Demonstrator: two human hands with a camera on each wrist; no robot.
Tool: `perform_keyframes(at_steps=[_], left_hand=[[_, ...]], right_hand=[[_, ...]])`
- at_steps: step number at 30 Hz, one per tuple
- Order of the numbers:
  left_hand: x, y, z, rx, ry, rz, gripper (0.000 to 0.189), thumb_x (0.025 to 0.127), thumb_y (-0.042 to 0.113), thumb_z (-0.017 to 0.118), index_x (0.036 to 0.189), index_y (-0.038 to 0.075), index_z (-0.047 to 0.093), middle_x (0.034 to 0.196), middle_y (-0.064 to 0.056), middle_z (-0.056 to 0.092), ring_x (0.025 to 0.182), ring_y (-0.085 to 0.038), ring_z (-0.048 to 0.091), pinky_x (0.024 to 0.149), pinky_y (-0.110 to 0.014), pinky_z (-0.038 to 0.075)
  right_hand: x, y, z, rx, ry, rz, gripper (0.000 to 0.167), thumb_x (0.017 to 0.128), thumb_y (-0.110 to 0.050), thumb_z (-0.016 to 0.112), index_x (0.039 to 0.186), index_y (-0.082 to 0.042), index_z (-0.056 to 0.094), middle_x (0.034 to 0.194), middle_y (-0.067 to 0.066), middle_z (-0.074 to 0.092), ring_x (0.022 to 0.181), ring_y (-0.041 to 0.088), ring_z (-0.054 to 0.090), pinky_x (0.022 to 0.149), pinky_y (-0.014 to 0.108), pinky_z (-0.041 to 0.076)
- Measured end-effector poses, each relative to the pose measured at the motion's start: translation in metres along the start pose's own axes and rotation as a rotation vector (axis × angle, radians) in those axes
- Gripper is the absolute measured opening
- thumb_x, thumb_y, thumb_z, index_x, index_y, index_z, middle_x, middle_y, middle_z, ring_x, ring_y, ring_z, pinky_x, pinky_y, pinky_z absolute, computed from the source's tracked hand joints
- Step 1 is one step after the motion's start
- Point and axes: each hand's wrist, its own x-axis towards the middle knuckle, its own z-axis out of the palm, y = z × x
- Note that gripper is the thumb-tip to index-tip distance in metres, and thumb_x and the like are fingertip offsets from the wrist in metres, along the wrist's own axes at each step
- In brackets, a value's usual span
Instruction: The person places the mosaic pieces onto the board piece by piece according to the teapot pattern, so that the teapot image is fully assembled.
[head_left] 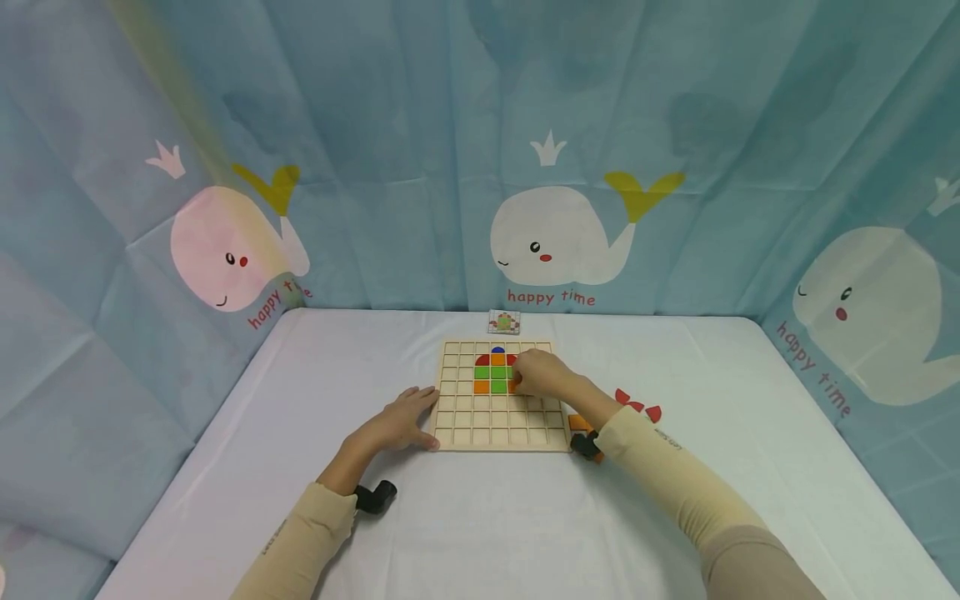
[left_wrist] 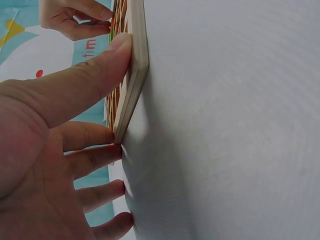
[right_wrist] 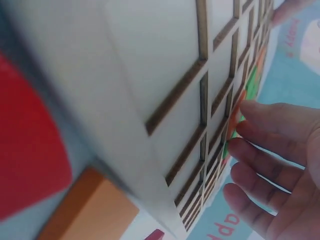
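A pale wooden grid board (head_left: 498,451) lies on the white table, with several coloured pieces set in its upper middle cells. Green squares (head_left: 498,372), orange squares (head_left: 481,387), a red curved piece (head_left: 482,361) and a blue rounded piece (head_left: 498,350) show there. My left hand (head_left: 405,419) rests at the board's left edge, thumb on the near corner and fingers spread. Over the right side of the pieces is my right hand (head_left: 542,375), its fingertips touching an orange piece (right_wrist: 235,117) in the lower coloured row. That hand partly hides the red and green pieces beside it.
Right of the board lie loose red pieces (head_left: 637,406) and orange pieces (head_left: 577,422), the latter partly behind my right wrist. A small picture card (head_left: 504,322) sits beyond the board's far edge. Blue whale-print curtains (head_left: 420,233) hang behind the table.
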Motion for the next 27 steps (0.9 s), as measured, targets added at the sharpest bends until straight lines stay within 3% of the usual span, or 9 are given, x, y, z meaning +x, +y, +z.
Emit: perform_keyframes(at_steps=[6, 13, 23, 27], left_hand=[[0.000, -0.001, 0.000, -0.002, 0.003, 0.011, 0.091, 0.077, 0.025, 0.082, 0.151, 0.004, 0.033, 0.160, -0.013, 0.028, 0.149, -0.041, 0.016, 0.115, -0.064, 0.023], [0.002, 0.000, 0.000, 0.003, 0.001, -0.008, 0.091, 0.076, 0.026, 0.083, 0.151, 0.005, 0.035, 0.160, -0.013, 0.029, 0.149, -0.041, 0.018, 0.115, -0.064, 0.023], [0.000, 0.002, -0.002, 0.012, -0.002, -0.005, 0.091, 0.076, 0.026, 0.082, 0.151, 0.004, 0.034, 0.160, -0.014, 0.029, 0.149, -0.041, 0.018, 0.115, -0.064, 0.023], [0.000, 0.001, 0.000, 0.009, -0.005, -0.010, 0.091, 0.077, 0.026, 0.082, 0.151, 0.004, 0.034, 0.160, -0.014, 0.029, 0.149, -0.040, 0.017, 0.116, -0.064, 0.023]], right_hand=[[-0.016, 0.010, -0.010, 0.073, 0.037, 0.002, 0.015, 0.087, -0.017, 0.071, 0.095, -0.005, 0.077, 0.092, 0.006, 0.074, 0.085, 0.019, 0.065, 0.082, 0.036, 0.056], [-0.052, 0.030, -0.024, 0.130, 0.062, 0.053, 0.020, 0.089, -0.018, 0.070, 0.103, -0.004, 0.075, 0.096, 0.006, 0.071, 0.090, 0.021, 0.062, 0.086, 0.039, 0.054], [-0.106, 0.061, -0.022, 0.205, 0.042, 0.202, 0.022, 0.087, -0.017, 0.072, 0.105, -0.005, 0.075, 0.100, 0.006, 0.071, 0.093, 0.021, 0.061, 0.087, 0.041, 0.056], [-0.122, 0.073, -0.018, 0.191, 0.030, 0.203, 0.020, 0.088, -0.015, 0.071, 0.104, -0.005, 0.075, 0.099, 0.006, 0.071, 0.089, 0.019, 0.060, 0.084, 0.040, 0.057]])
